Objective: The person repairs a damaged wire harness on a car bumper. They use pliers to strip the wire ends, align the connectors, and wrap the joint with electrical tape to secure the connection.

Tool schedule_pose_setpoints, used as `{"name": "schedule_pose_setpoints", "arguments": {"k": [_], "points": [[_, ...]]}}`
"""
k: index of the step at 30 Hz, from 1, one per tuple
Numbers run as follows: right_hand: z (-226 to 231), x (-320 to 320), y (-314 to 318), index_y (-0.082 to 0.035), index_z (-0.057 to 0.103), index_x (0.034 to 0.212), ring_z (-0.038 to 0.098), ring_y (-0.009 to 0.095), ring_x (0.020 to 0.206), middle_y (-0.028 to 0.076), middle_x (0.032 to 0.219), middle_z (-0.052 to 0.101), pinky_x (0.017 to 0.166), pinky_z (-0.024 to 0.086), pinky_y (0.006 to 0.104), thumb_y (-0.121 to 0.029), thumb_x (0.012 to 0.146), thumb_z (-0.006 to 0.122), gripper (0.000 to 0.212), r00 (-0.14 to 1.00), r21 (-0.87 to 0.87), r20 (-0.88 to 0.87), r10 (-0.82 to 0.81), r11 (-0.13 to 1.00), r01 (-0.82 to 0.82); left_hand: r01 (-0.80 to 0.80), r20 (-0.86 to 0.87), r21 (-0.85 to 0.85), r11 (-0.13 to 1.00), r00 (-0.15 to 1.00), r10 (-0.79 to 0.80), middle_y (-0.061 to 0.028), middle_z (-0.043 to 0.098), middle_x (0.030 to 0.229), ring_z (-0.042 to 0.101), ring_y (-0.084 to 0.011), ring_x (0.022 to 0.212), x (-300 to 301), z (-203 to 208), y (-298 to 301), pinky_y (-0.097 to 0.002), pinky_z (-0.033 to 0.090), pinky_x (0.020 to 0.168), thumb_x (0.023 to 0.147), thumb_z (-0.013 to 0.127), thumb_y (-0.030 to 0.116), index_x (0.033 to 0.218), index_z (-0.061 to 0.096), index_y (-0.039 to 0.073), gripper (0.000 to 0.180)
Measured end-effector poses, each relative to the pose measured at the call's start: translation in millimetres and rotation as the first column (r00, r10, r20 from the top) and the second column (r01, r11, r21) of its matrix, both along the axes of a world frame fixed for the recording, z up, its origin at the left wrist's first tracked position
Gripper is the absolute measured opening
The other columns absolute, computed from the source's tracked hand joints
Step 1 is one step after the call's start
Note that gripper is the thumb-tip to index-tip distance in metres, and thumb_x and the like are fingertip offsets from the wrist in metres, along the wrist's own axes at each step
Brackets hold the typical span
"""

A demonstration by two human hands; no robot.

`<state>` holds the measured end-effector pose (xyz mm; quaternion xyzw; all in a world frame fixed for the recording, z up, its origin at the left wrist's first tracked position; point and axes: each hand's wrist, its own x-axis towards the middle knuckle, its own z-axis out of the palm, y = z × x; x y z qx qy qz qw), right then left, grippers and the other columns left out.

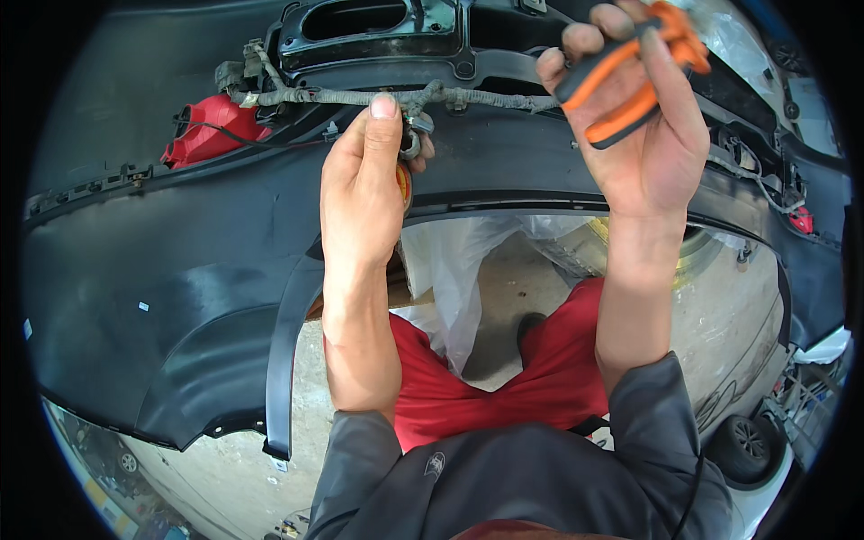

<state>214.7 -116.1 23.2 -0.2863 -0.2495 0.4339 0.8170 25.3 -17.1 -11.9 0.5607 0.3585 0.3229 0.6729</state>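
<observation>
A grey taped wiring harness [342, 96] runs sideways along the inner edge of a black car fender [225, 207]. My left hand [360, 189] is closed on the harness, thumb on top, at a spot where a short branch with connectors [415, 135] hangs down. Part of a round orange-yellow thing [404, 186] shows beside that palm; what it is, I cannot tell. Raised to the right of it, palm up, my right hand [643, 153] is wrapped round a pair of pliers [627, 115] with orange and black handles. Their jaws are blurred and partly out of sight.
A red plastic part [209, 130] sits behind the fender at the left. Black body panels with an oval opening [354, 18] lie beyond the harness. Clear plastic sheeting [450, 279] hangs below the wheel arch. A toy-like wheel [747, 447] shows at lower right.
</observation>
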Motion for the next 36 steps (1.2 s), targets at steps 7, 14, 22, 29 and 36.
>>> {"name": "schedule_pose_setpoints", "arguments": {"k": [7,14,22,29,36], "points": [[-27.8,-16.8,-5.9,-0.001,0.066,0.123,0.072,0.015,0.072,0.007,0.088,0.075,0.067,0.059,0.0295,-0.052,0.113,0.06,0.052,0.799,-0.401,0.594,0.096,0.896,0.19,-0.121,0.04,-0.147,0.982,0.991,0.128,-0.0014,0.07,0.089,0.06,-0.0094,0.08,2.2,-5.7,2.1,-0.0262,0.049,0.074,0.117,0.058,0.04,0.106,0.074,0.004,0.041],[-16.2,-20.3,-18.7,0.004,0.053,0.141,0.074,0.017,0.083,0.014,0.111,0.072,0.079,0.062,0.0337,-0.014,0.108,0.067,0.04,0.532,-0.608,0.767,0.358,0.671,0.425,-0.045,-0.072,0.039,0.998,0.996,0.048,-0.0003,0.07,0.096,0.06,-0.0097,0.085,0.1,1.4,-1.4,-0.0258,0.05,0.079,0.112,0.068,0.037,0.115,0.072,0.003,0.034],[2.7,-31.5,-30.3,0.005,0.046,0.148,0.076,0.02,0.089,0.014,0.111,0.072,0.08,0.062,0.0341,-0.002,0.103,0.062,0.048,0.86,-0.664,0.453,0.237,0.733,0.148,-0.019,-0.205,0.772,0.635,0.939,0.277,-0.0073,0.063,0.101,0.062,-0.0208,0.087,6.2,5.9,-14.8,-0.0347,0.054,0.079,0.081,0.096,0.016,0.121,0.07,0.002,0.05],[-2.5,-37.6,-44.7,0.002,0.048,0.156,0.071,0.014,0.079,0.008,0.105,0.072,0.07,0.057,0.0291,-0.003,0.102,0.07,0.059,0.895,-0.579,0.217,0.389,0.79,-0.202,-0.076,-0.14,0.613,0.786,0.969,0.203,-0.0094,0.074,0.101,0.068,-0.0188,0.088,-3.6,5.2,-9.6,-0.0306,0.055,0.083,0.098,0.08,0.009,0.12,0.076,-0.001,0.024],[-10.7,-41.5,-59.5,0.0,0.042,0.161,0.073,0.021,0.107,0.014,0.125,0.069,0.094,0.063,0.0381,0.006,0.104,0.057,0.059,0.828,-0.454,-0.094,0.553,0.717,-0.53,0.001,0.025,0.211,0.978,1.0,-0.006,-0.0051,0.077,0.112,0.065,-0.0084,0.097,-11.3,3.2,-1.4,-0.0233,0.052,0.088,0.11,0.071,0.015,0.129,0.075,-0.004,0.028]]}}
